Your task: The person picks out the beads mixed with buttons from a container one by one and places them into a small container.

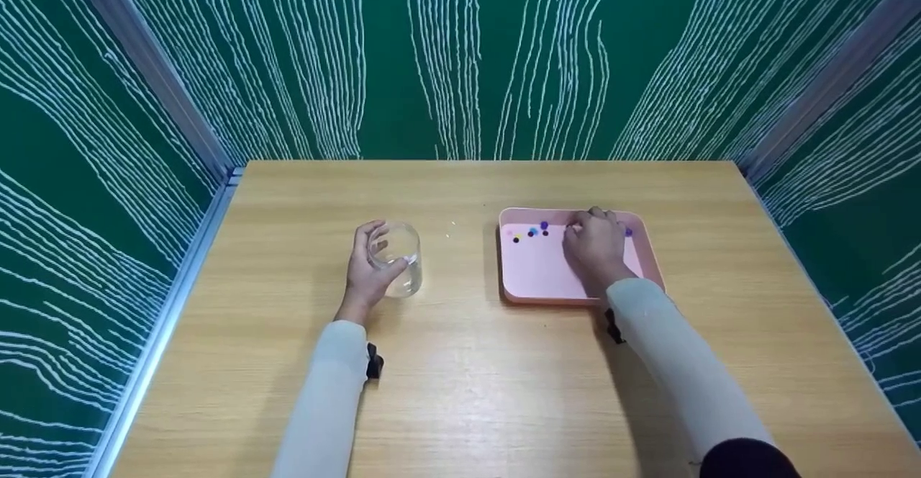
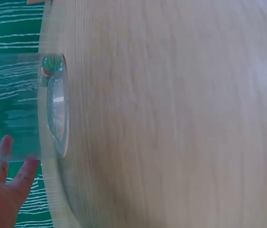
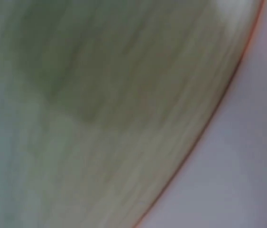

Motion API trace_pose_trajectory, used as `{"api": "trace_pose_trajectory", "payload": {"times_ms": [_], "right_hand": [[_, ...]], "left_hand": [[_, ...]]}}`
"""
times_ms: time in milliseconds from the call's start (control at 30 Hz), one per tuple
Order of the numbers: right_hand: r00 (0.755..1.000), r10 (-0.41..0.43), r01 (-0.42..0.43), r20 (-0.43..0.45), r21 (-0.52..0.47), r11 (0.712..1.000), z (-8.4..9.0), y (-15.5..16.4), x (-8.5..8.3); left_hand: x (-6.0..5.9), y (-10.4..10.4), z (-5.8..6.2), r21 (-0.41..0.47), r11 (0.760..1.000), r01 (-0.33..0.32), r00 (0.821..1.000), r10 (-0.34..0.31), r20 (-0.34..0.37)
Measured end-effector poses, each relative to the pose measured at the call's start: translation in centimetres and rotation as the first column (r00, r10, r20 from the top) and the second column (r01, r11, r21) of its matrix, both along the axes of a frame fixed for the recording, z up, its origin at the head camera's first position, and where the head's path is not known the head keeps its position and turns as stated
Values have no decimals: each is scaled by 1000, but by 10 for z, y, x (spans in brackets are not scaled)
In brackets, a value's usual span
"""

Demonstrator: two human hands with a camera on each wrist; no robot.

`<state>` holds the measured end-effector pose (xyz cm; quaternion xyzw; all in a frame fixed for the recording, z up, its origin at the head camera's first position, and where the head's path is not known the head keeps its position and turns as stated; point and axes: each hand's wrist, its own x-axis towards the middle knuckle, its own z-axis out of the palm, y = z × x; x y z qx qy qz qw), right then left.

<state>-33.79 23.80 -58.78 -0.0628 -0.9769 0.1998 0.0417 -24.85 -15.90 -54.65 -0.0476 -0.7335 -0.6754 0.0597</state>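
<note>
2 long pale sleeves (image 1: 320, 399), 2 small black wrist devices (image 1: 375, 361)

A pale wood-grained bench (image 1: 475, 384) spans the lower middle of the head view, a bright sheen near its centre. Green panels (image 1: 388, 53) with wavy white lines fill the top and both sides of that frame. Grey posts slant through the upper left (image 1: 157, 68) and upper right (image 1: 831, 82) corners, and a metal rail (image 1: 167, 323) runs down the bench's left edge. In the right wrist view, the bench is blurred.
</note>
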Motion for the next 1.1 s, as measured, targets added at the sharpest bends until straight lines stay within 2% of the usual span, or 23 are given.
{"api": "trace_pose_trajectory", "payload": {"times_ms": [200,333,400,567,833,1100], "right_hand": [[998,-17,19,57,-48,999,5,-8,0],[998,-20,24,68,-68,997,6,-8,2],[1000,-6,7,31,-44,999,5,-7,3],[999,33,-32,-43,13,999,5,-7,5],[1000,-2,3,9,-58,998,3,-4,6],[998,-18,26,62,-129,991,2,-4,8]], "left_hand": [[3,-5,0,-46,999,-3,1000,2,-20],[-6,-7,-19,-59,998,7,999,-10,-47],[-11,-8,-27,-72,997,2,999,-6,-46],[-9,-7,-24,-128,991,-27,1000,28,9],[-12,-4,-21,-217,975,-38,998,48,40],[-13,-3,-20,-213,977,-30,998,40,45]]}}
